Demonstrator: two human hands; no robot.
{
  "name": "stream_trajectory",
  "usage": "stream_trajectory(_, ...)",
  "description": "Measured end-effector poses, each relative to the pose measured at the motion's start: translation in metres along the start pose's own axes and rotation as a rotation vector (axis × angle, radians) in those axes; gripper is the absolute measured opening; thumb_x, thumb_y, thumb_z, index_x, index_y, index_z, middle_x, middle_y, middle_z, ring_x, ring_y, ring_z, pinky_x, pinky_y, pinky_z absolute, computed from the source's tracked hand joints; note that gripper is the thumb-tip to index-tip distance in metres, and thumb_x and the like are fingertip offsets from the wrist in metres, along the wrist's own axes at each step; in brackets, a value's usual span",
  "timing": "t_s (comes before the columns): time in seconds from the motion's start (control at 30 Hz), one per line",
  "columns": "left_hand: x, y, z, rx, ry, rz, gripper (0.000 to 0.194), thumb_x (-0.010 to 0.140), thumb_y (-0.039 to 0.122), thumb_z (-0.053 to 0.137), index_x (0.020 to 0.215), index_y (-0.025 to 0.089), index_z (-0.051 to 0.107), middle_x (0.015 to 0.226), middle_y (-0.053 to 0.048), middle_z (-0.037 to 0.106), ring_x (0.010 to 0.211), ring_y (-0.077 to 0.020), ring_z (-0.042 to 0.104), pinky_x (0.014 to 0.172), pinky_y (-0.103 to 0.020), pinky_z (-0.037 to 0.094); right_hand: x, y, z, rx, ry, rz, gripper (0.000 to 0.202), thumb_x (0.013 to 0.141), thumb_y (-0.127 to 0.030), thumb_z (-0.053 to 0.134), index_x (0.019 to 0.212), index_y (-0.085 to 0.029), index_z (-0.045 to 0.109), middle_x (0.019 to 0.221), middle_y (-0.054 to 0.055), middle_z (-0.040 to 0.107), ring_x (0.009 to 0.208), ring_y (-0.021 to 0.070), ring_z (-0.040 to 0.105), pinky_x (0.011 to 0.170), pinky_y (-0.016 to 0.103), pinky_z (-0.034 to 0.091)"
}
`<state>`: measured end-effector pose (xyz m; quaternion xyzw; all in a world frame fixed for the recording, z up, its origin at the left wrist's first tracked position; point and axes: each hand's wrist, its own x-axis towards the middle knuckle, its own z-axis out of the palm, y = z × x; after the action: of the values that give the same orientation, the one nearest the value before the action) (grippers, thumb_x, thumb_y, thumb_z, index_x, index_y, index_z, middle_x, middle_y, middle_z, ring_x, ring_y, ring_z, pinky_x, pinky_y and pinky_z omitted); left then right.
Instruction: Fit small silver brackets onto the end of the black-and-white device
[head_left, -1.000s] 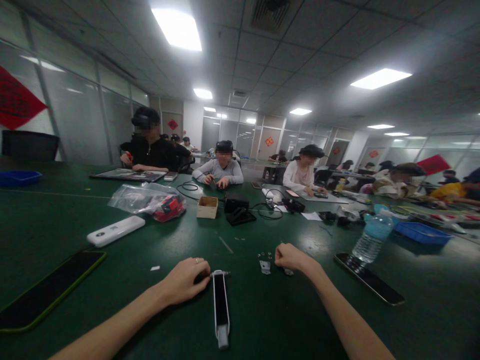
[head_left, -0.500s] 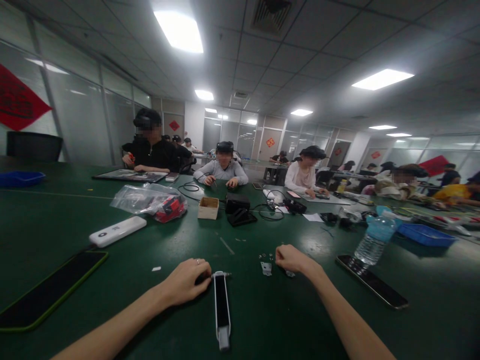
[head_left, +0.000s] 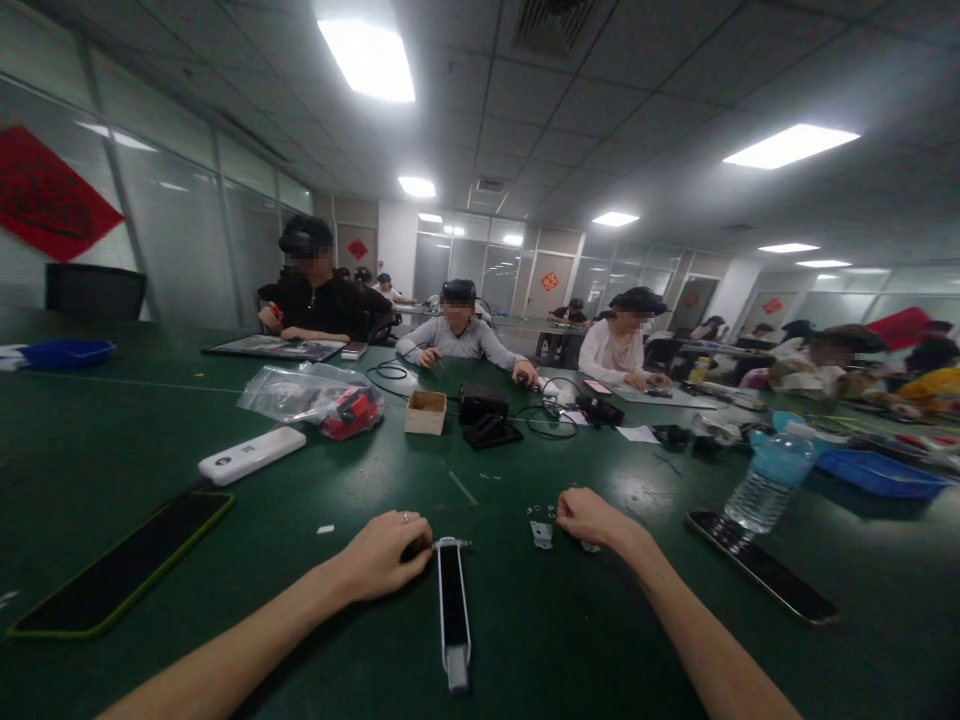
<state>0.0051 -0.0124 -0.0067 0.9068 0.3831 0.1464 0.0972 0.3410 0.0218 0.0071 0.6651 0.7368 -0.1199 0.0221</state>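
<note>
A narrow black device in a white frame [head_left: 453,610] lies upright in the picture at the near centre of the green table [head_left: 300,670], a thin metal rod across its top end. My left hand [head_left: 390,555] rests beside that end, fingers curled together at the rod; what they grip is too small to make out. My right hand [head_left: 591,518] is closed on the table, its fingertips hidden. Next to it lie a small metal bracket [head_left: 541,535], a second metal piece [head_left: 591,547] partly under the hand, and several tiny nuts or rings [head_left: 540,510].
A phone [head_left: 761,568] and a water bottle [head_left: 772,478] stand right. Left are a green-edged black tablet [head_left: 127,565] and a white power bank [head_left: 253,456]. Ahead lie a plastic bag [head_left: 311,398], a small box [head_left: 426,413] and a black device [head_left: 482,405]. People sit across the table.
The view has shifted slightly left, so things appear farther right. The person opposite has moved one hand outward to the cables. My hands have kept nearly the same places.
</note>
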Motion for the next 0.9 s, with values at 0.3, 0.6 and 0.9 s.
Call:
stream_trajectory(0.3, 0.0000, 0.0007, -0.0005, 0.006, 0.013, 0.003, 0.015, 0.086, 0.027, 0.046, 0.088, 0.019, 0.058, 0.084, -0.003, 0.062, 0.075, -0.0168, 0.056, 0.068, -0.027, 0.041, 0.0035, 0.0006, 0.0022, -0.039, 0.015, -0.025, 0.018, 0.077, -0.010, 0.049, 0.078, -0.011, 0.067, 0.082, 0.011, 0.069, 0.073, 0.0157, 0.063, 0.055, 0.019, 0.034)
stream_trajectory(0.6, 0.0000, -0.0011, 0.0005, 0.005, 0.012, 0.005, 0.015, 0.086, 0.027, 0.047, 0.089, 0.019, 0.058, 0.086, -0.003, 0.062, 0.077, -0.0170, 0.056, 0.069, -0.027, 0.042, 0.0023, -0.0018, 0.0021, -0.095, 0.030, -0.030, 0.020, 0.082, -0.012, 0.047, 0.080, -0.013, 0.067, 0.083, 0.011, 0.069, 0.074, 0.0163, 0.063, 0.055, 0.020, 0.034)
stream_trajectory(0.9, -0.0002, -0.0052, 0.0052, 0.029, 0.035, 0.035, 0.012, 0.085, 0.027, 0.049, 0.089, 0.019, 0.058, 0.085, -0.003, 0.062, 0.076, -0.0164, 0.056, 0.070, -0.027, 0.041, -0.0014, -0.0078, 0.0010, -0.177, 0.149, -0.084, 0.025, 0.089, -0.021, 0.040, 0.087, -0.011, 0.063, 0.093, 0.016, 0.065, 0.087, 0.0236, 0.059, 0.067, 0.027, 0.036)
